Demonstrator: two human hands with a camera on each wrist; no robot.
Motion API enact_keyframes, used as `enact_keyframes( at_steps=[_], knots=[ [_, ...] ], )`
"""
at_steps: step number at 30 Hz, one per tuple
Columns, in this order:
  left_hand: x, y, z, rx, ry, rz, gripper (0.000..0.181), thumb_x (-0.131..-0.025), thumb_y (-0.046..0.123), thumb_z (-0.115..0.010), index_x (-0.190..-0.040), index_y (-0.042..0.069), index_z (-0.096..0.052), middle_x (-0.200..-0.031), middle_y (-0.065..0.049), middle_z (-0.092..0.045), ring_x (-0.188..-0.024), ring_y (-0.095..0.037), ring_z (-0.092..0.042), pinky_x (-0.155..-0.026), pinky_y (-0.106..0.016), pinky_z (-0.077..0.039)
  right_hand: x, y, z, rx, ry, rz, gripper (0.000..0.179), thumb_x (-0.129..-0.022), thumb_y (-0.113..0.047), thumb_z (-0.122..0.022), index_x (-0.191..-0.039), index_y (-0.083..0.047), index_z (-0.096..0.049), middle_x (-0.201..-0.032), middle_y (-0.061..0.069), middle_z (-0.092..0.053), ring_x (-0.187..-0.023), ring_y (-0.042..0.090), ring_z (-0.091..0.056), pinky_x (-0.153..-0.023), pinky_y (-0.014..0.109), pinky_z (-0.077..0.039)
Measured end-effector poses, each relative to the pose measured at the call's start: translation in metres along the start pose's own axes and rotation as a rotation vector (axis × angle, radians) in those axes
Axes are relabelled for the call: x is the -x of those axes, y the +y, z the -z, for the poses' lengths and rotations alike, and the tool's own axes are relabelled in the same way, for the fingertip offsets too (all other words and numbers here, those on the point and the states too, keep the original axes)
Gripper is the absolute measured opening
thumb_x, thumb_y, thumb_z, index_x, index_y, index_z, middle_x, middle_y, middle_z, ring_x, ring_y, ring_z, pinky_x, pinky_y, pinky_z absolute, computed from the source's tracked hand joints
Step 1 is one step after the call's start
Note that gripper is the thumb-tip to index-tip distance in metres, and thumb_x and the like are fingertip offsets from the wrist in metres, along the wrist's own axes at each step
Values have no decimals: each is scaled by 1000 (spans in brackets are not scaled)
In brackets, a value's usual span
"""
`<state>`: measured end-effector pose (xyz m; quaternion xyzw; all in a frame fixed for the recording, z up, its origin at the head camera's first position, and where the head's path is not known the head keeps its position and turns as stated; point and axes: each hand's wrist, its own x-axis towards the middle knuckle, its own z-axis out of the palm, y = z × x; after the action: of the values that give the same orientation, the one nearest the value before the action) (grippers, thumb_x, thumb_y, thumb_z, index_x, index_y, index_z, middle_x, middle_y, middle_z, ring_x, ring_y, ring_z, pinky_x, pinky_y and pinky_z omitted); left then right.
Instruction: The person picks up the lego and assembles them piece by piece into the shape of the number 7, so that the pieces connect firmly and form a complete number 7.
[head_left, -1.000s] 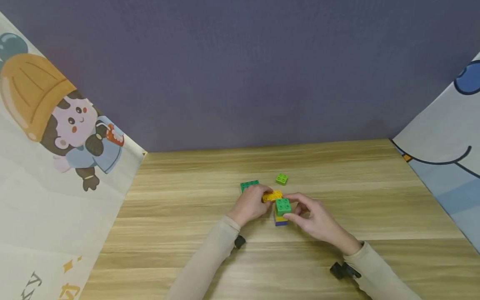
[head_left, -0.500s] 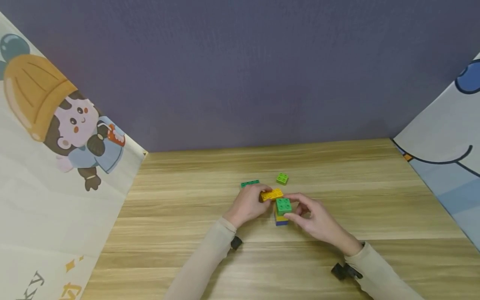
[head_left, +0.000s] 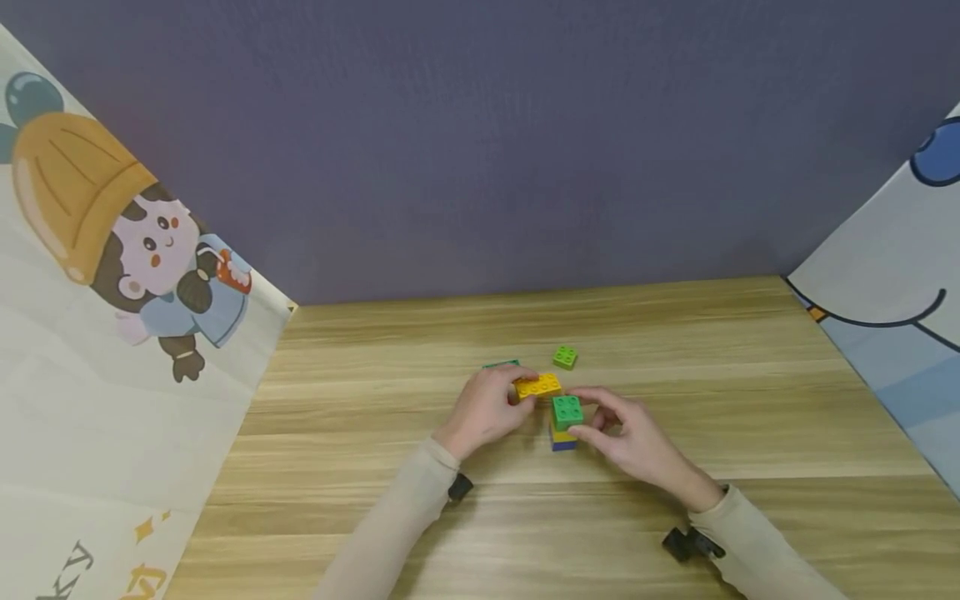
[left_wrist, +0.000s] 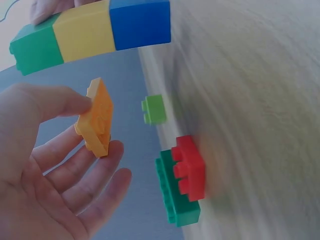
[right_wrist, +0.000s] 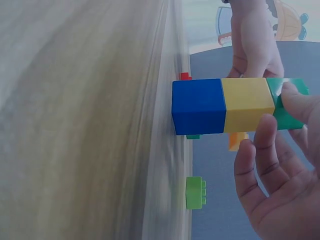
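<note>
My right hand [head_left: 594, 417] grips a stack of three bricks [head_left: 564, 425], green on top, yellow in the middle and blue at the bottom, standing on the wooden table [head_left: 675, 350]. In the right wrist view my fingers [right_wrist: 280, 125] hold the green end of the stack [right_wrist: 235, 106]. My left hand [head_left: 517, 392] pinches a flat yellow-orange brick [head_left: 537, 386] between thumb and fingers just left of the stack's top. The left wrist view shows that brick [left_wrist: 96, 119] on edge, below the stack [left_wrist: 90, 32].
A small light green brick [head_left: 564, 357] lies behind the stack. A dark green brick [left_wrist: 175, 195] with a red brick [left_wrist: 189, 167] on it lies behind my left hand, nearly hidden in the head view. Printed cloth panels [head_left: 112, 350] flank the table; a grey wall stands behind.
My left hand has drawn the yellow-orange brick slightly up and to the left, covering more of the dark green brick. The right hand and the stack have stayed in place.
</note>
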<state>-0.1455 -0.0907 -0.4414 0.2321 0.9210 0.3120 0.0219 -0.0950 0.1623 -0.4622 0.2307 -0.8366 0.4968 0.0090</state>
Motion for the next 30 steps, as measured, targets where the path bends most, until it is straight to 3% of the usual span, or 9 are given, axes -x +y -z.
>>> enact_keyframes(
  at_steps=[10, 14, 16, 18, 22, 30],
  knots=[
    [8, 4, 13, -6, 54, -37, 34, -96, 25, -73, -128, 15, -77, -137, -10, -73, -48, 0, -38, -51, -22, -41, 1, 1, 0, -1, 8, 2, 48, -95, -10, -81, -140, -9, -65, -79, -6, -68, -65, 3, -60, -56, 25, -53],
    [11, 8, 15, -7, 59, -66, 34, -97, 25, -72, -129, 16, -76, -137, -7, -74, -53, -6, -44, -65, -26, -52, 1, 2, 0, -5, 3, 4, 47, -95, -10, -80, -140, -9, -65, -79, -5, -69, -65, 4, -60, -56, 25, -54],
    [14, 9, 16, -6, 67, -85, 34, -97, 26, -72, -129, 17, -76, -136, -4, -74, -64, -10, -58, -80, -31, -58, 1, 2, 0, -4, -1, 3, 47, -95, -11, -81, -140, -10, -66, -79, -5, -68, -65, 4, -60, -56, 26, -54],
    [15, 11, 17, 1, 79, -105, 34, -96, 26, -72, -129, 16, -76, -134, -2, -75, -85, -15, -70, -96, -37, -60, 0, 2, 0, -3, -2, 3, 47, -95, -11, -81, -140, -10, -66, -78, -5, -68, -65, 4, -60, -55, 26, -53],
    [18, 13, 18, 9, 108, -138, 33, -96, 25, -71, -127, 15, -77, -133, -2, -76, -122, -22, -72, -108, -45, -57, 0, 2, -1, 0, 1, 9, 47, -95, -10, -81, -139, -10, -66, -79, -4, -69, -65, 3, -59, -55, 25, -53],
    [23, 17, 21, 34, 138, -218, 30, -94, 22, -74, -123, 15, -78, -132, -3, -77, -124, -23, -72, -107, -43, -57, 0, 3, -1, -8, 8, 32, 47, -92, -6, -82, -136, -5, -66, -79, -2, -70, -64, 2, -59, -55, 25, -54]
  ],
)
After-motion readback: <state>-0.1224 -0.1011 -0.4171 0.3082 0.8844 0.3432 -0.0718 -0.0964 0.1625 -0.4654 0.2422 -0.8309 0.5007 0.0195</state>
